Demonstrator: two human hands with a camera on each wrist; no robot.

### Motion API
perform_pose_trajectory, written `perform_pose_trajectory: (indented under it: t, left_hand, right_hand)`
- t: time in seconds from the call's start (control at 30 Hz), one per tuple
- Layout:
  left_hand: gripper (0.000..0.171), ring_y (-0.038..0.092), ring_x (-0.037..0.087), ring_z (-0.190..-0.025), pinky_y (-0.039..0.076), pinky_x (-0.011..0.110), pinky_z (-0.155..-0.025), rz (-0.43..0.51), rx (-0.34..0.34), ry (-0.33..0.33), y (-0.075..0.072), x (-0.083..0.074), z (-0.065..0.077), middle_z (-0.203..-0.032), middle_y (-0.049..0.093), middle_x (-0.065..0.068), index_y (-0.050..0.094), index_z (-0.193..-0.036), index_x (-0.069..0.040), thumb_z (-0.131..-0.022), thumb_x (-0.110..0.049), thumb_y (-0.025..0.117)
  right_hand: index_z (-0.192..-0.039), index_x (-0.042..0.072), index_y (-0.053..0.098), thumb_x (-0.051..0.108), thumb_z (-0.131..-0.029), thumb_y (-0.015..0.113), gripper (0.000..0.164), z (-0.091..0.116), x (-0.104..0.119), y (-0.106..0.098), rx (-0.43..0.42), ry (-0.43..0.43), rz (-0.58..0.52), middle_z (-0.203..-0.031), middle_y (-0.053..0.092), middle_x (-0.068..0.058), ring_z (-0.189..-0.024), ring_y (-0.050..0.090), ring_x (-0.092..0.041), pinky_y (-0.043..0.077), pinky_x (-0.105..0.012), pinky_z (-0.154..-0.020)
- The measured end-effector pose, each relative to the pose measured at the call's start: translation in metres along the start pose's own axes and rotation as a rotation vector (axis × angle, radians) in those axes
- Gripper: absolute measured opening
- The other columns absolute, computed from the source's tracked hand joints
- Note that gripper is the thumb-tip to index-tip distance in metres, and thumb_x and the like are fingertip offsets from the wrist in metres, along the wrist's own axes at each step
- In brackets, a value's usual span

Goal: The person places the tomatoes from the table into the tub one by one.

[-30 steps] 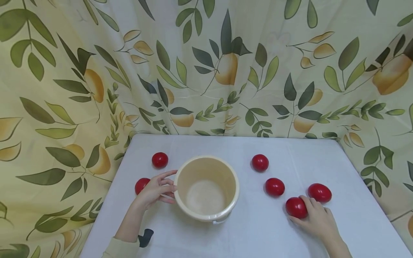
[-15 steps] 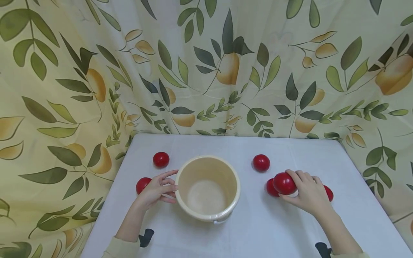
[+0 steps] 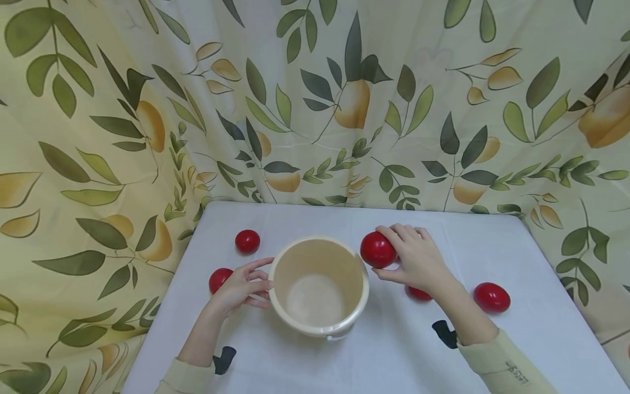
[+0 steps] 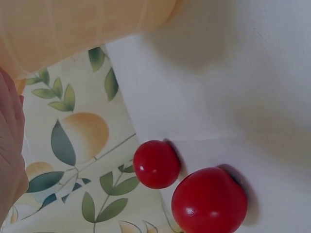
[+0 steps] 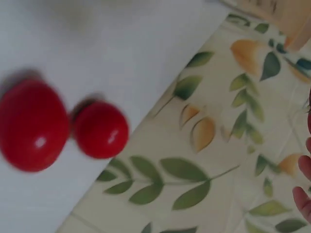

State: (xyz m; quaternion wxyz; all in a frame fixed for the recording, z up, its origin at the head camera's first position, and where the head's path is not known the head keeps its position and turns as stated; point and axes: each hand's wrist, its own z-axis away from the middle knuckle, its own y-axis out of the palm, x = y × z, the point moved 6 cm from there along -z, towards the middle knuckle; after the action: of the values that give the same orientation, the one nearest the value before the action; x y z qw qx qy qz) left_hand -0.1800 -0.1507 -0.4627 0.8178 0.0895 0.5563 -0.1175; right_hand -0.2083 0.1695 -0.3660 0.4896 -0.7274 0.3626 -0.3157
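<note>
My right hand (image 3: 413, 260) grips a glossy red tomato (image 3: 378, 249) between thumb and fingers, just right of the bucket's rim. In the right wrist view only its fingertips (image 5: 303, 199) show at the right edge. A cream plastic bucket (image 3: 315, 298) stands upright mid-table, nothing inside it. My left hand (image 3: 242, 287) has its fingers spread against the bucket's left side, touching near the rim. The left wrist view shows that hand (image 4: 10, 145) at the left edge, below the bucket's wall (image 4: 73, 29).
Two tomatoes lie left of the bucket, a far one (image 3: 248, 241) and a nearer one (image 3: 219, 279) partly behind my left hand. On the right lie another tomato (image 3: 492, 297) and one (image 3: 418, 294) half hidden by my right wrist. A patterned curtain (image 3: 315, 109) borders the white table (image 3: 394, 350).
My right hand has lifted the tomato from the right side of the table and carried it left and away from me to the bucket's rim. The left hand stays at the bucket.
</note>
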Motion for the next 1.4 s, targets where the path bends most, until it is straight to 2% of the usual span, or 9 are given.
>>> perform_pose_trajectory:
  t: [0.2, 0.37, 0.57, 0.7, 0.93, 1.17, 1.4]
  left_hand:
    - [0.061, 0.067, 0.027, -0.073, 0.055, 0.041, -0.065, 0.002, 0.014, 0.002, 0.001, -0.001, 0.0, -0.089, 0.058, 0.011, 0.04, -0.137, -0.012, -0.082, -0.01, 0.067]
    - [0.062, 0.067, 0.025, -0.073, 0.056, 0.04, -0.065, -0.013, 0.018, 0.008, 0.002, -0.002, 0.001, -0.088, 0.057, 0.01, 0.039, -0.138, -0.01, -0.082, -0.011, 0.067]
    - [0.063, 0.067, 0.025, -0.074, 0.056, 0.039, -0.064, -0.026, 0.006, -0.002, 0.002, -0.002, 0.002, -0.09, 0.057, 0.009, 0.037, -0.139, -0.011, -0.084, -0.012, 0.066]
    - [0.063, 0.067, 0.026, -0.074, 0.056, 0.039, -0.064, -0.032, 0.0, -0.007, 0.002, -0.002, 0.001, -0.09, 0.058, 0.009, 0.037, -0.139, -0.011, -0.083, -0.012, 0.066]
    - [0.061, 0.067, 0.026, -0.075, 0.056, 0.038, -0.067, -0.042, -0.01, -0.014, 0.001, -0.001, 0.001, -0.091, 0.058, 0.011, 0.04, -0.137, -0.012, -0.083, -0.012, 0.067]
    - [0.059, 0.067, 0.025, -0.073, 0.055, 0.039, -0.066, -0.03, 0.002, -0.008, 0.002, -0.002, 0.002, -0.089, 0.058, 0.01, 0.039, -0.137, -0.012, -0.084, -0.01, 0.065]
    - [0.064, 0.067, 0.023, -0.071, 0.056, 0.039, -0.066, -0.019, 0.027, -0.002, 0.002, 0.001, 0.002, -0.089, 0.058, 0.008, 0.035, -0.14, -0.01, -0.084, -0.012, 0.066]
  right_hand:
    - [-0.123, 0.014, 0.05, 0.047, -0.055, 0.081, 0.081, -0.022, 0.042, 0.013, 0.035, -0.128, -0.015, -0.11, 0.055, -0.008, -0.103, 0.05, -0.026, 0.043, -0.05, -0.088]
    - [-0.125, 0.017, 0.049, 0.048, -0.059, 0.078, 0.079, -0.033, 0.072, 0.033, 0.097, -0.246, -0.032, -0.11, 0.054, -0.004, -0.102, 0.05, -0.021, 0.043, -0.045, -0.089]
    - [-0.125, 0.015, 0.049, 0.047, -0.061, 0.077, 0.076, -0.04, 0.098, 0.059, 0.127, -0.366, -0.051, -0.113, 0.053, -0.004, -0.104, 0.048, -0.02, 0.043, -0.041, -0.086]
    - [-0.126, 0.016, 0.048, 0.046, -0.065, 0.074, 0.073, -0.044, 0.108, 0.074, 0.174, -0.404, -0.01, -0.113, 0.053, -0.004, -0.105, 0.047, -0.02, 0.041, -0.041, -0.088]
    - [-0.131, 0.018, 0.043, 0.046, -0.07, 0.073, 0.074, -0.048, 0.118, 0.095, 0.315, -0.451, 0.064, -0.119, 0.05, -0.003, -0.109, 0.045, -0.02, 0.041, -0.041, -0.091]
    - [-0.13, 0.018, 0.043, 0.05, -0.073, 0.068, 0.07, -0.055, 0.125, 0.111, 0.339, -0.48, 0.172, -0.117, 0.05, -0.002, -0.105, 0.048, -0.017, 0.04, -0.035, -0.085]
    - [-0.133, 0.018, 0.041, 0.054, -0.074, 0.066, 0.073, -0.054, 0.133, 0.128, 0.406, -0.503, 0.31, -0.119, 0.049, -0.002, -0.105, 0.048, -0.016, 0.041, -0.033, -0.084]
